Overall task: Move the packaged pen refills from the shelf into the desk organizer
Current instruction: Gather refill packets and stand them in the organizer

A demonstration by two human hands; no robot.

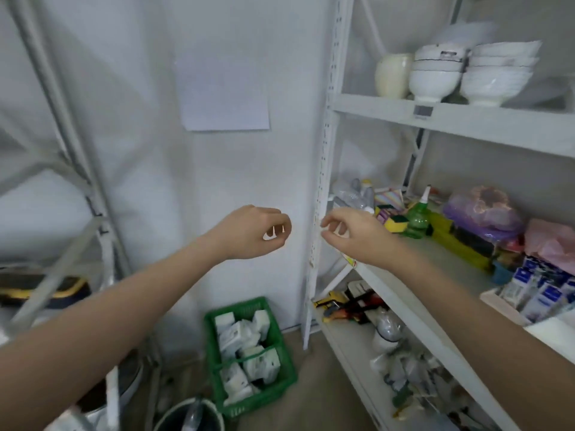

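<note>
Both bare arms reach forward and up in front of a white wall. The left hand (pixel 253 233) hangs in mid-air left of the shelf post, its fingers loosely curled with light showing between them, its grip on nothing. The right hand (pixel 353 231) hovers just beside the front left corner of the middle shelf (pixel 413 293), fingers also loosely curled with thumb and forefinger apart, pinching nothing.

The packaged pen refills (pixel 538 293) appear to be the blue-and-white packets standing in a shallow tray (pixel 497 301) at the near right end of the middle shelf, well apart from both hands; blur keeps their print unreadable, so I cannot be sure of them.

Farther back on the same shelf stand a green bottle (pixel 418 217), yellow and green sponges (pixel 392 220) left of it, and a purple bag (pixel 485 216) to the right. The top shelf carries stacked white bowls (pixel 435 73) and a cream jar (pixel 392 75). On the floor near the wall sits a green crate (pixel 249 356) of white packets. A sheet of paper (pixel 225 94) is stuck on the wall above the hands.
</note>
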